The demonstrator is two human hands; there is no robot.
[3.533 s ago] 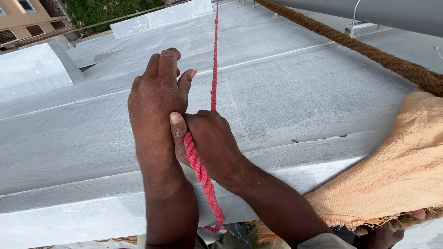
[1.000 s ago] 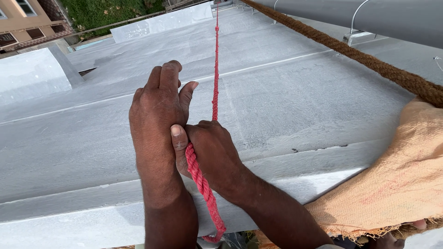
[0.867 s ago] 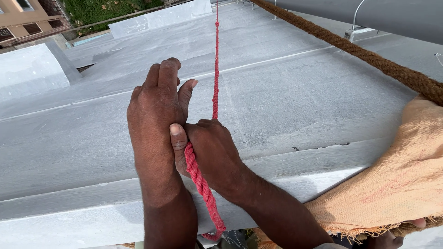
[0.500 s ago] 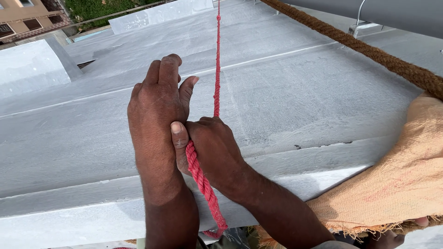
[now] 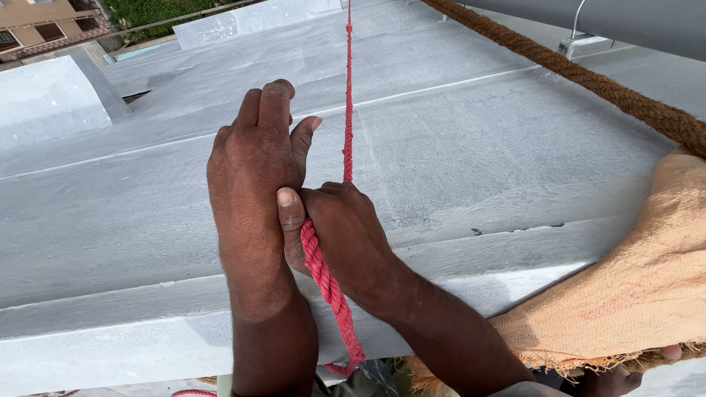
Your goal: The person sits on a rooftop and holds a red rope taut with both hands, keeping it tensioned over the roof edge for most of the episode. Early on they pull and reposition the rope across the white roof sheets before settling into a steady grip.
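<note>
A red twisted rope (image 5: 348, 110) runs taut down the face of a white painted wall (image 5: 478, 140) and passes through my right hand (image 5: 342, 239), which is closed tight around it. Below the fist the rope (image 5: 331, 294) continues down toward my body and curls at the bottom edge. My left hand (image 5: 254, 184) lies flat with its fingers straight beside the right fist, pressed against it and against the wall ledge; it does not grip the rope.
A thick brown coir rope (image 5: 588, 81) crosses the upper right. Tan burlap sacking (image 5: 632, 287) covers the ledge at right. A grey pipe (image 5: 625, 22) runs along the top right. Far below are a building (image 5: 44, 26) and greenery.
Both hands stay in the same place and grip; only the camera view shifts slightly.
</note>
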